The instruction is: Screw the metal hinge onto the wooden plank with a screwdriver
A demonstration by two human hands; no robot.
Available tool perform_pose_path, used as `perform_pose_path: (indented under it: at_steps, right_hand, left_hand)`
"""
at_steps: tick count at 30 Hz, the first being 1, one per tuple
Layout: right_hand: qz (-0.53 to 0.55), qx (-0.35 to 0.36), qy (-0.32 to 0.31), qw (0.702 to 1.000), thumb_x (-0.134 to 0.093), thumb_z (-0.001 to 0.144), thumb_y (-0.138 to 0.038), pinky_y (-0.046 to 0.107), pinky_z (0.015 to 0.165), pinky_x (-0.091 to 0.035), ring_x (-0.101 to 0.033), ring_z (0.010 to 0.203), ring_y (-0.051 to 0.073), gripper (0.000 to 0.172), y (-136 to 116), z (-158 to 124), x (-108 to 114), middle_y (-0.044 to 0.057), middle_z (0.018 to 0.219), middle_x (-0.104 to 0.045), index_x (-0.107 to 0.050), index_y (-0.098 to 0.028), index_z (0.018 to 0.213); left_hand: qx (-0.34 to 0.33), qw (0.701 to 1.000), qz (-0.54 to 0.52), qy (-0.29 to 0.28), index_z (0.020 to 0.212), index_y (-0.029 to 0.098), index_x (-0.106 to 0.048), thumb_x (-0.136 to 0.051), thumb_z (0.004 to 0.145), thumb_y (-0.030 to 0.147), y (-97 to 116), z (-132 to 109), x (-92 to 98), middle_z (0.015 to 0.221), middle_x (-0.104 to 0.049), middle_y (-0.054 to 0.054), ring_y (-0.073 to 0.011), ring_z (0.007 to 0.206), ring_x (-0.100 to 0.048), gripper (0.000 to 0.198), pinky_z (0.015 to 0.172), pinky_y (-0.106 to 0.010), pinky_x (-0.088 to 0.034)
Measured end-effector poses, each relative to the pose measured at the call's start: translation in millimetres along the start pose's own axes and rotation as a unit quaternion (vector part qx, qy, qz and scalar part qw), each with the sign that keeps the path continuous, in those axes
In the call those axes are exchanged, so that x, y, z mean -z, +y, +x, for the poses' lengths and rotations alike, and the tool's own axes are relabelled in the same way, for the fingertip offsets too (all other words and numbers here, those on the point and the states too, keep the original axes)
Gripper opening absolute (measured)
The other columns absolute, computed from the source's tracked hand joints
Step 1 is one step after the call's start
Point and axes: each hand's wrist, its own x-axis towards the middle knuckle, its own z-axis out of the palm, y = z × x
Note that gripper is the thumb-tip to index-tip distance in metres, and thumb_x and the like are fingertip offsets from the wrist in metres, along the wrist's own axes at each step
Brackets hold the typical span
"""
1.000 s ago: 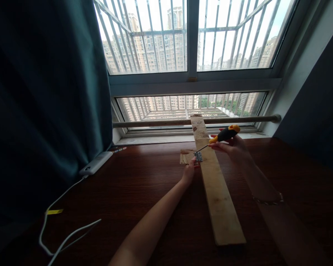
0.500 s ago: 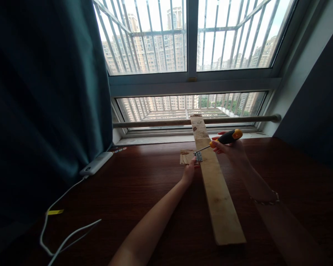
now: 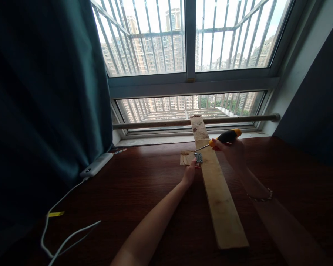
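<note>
My right hand is closed around a screwdriver with a black and yellow handle. Its shaft slants down to the left, and the tip is at the upper left edge of a metal hinge. The hinge lies across the join between a small wooden piece and a long wooden board. With the thumb on the hinge, my left hand grips it and the small piece from the near side; its other fingers are mostly hidden. Whether a screw sits under the tip is too small to tell.
The long board's far end reaches a horizontal rail before the barred window. On the left of the dark wooden surface lie a white power bank, its white cable and a yellow strip. A blue curtain hangs beside them.
My right fingers, partly stretched out past the handle before, have curled in around the screwdriver. The screwdriver has shifted very slightly left. My left hand stays at the hinge.
</note>
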Motion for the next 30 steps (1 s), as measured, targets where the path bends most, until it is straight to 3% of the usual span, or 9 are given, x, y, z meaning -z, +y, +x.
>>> perform_pose_path:
  at_steps: [5,9,12,20,25,30]
  right_hand:
    - [-0.038,0.016,0.004,0.999,-0.075,0.059,-0.046,0.028,0.042,-0.056,-0.066,0.052,0.025,0.038,-11.4,2.1,14.5,0.010,0.063,-0.068,-0.063,-0.011,0.069]
    - [-0.065,0.007,-0.041,0.997,-0.074,0.060,-0.046,0.029,0.043,-0.056,-0.065,0.051,0.025,0.039,-20.1,1.3,21.8,0.009,0.062,-0.068,-0.062,-0.011,0.071]
    - [-0.056,-0.002,-0.050,0.997,-0.076,0.058,-0.045,0.029,0.041,-0.056,-0.065,0.048,0.025,0.038,-22.6,0.1,20.8,0.007,0.059,-0.067,-0.062,-0.012,0.072]
    - [-0.052,-0.047,-0.058,0.996,-0.078,0.054,-0.042,0.027,0.040,-0.056,-0.064,0.046,0.024,0.034,-21.0,0.0,11.5,0.005,0.054,-0.065,-0.062,-0.014,0.063]
    - [-0.054,-0.020,-0.061,0.996,-0.077,0.056,-0.042,0.028,0.044,-0.057,-0.065,0.050,0.024,0.034,-23.0,-1.4,15.8,0.006,0.057,-0.067,-0.063,-0.013,0.068]
    - [-0.052,-0.010,-0.055,0.997,-0.077,0.055,-0.041,0.029,0.043,-0.057,-0.065,0.049,0.024,0.033,-25.5,-3.5,16.6,0.005,0.057,-0.067,-0.064,-0.014,0.069]
  left_hand:
    - [-0.006,0.998,0.057,-0.001,0.071,0.012,-0.061,-0.054,0.072,0.045,-0.3,-0.3,-0.1,0.063,-0.062,-0.005,-0.0111,0.048,-0.054,0.034,0.045,-0.022,-0.039]
    - [-0.010,0.995,0.102,-0.002,0.051,0.015,-0.051,-0.051,0.074,0.047,1.0,-1.8,0.9,0.042,-0.048,0.000,-0.0079,0.037,-0.041,0.040,0.041,-0.022,-0.030]
    - [-0.019,0.993,0.115,0.004,0.046,0.017,-0.046,-0.050,0.075,0.047,3.0,-2.7,2.0,0.037,-0.040,0.003,-0.0082,0.037,-0.036,0.042,0.042,-0.023,-0.028]
    - [-0.029,0.991,0.128,0.001,0.042,0.018,-0.042,-0.048,0.076,0.046,4.9,-3.2,2.4,0.037,-0.039,0.002,-0.0094,0.039,-0.036,0.043,0.046,-0.025,-0.029]
    - [-0.021,0.987,0.157,-0.003,0.040,0.019,-0.041,-0.045,0.078,0.046,5.3,-3.9,3.5,0.035,-0.037,0.002,-0.0101,0.039,-0.036,0.047,0.047,-0.026,-0.030]
    - [-0.039,0.986,0.159,0.011,0.045,0.019,-0.048,-0.051,0.075,0.045,9.7,-6.3,4.3,0.039,-0.046,0.000,-0.0151,0.049,-0.050,0.040,0.059,-0.028,-0.037]
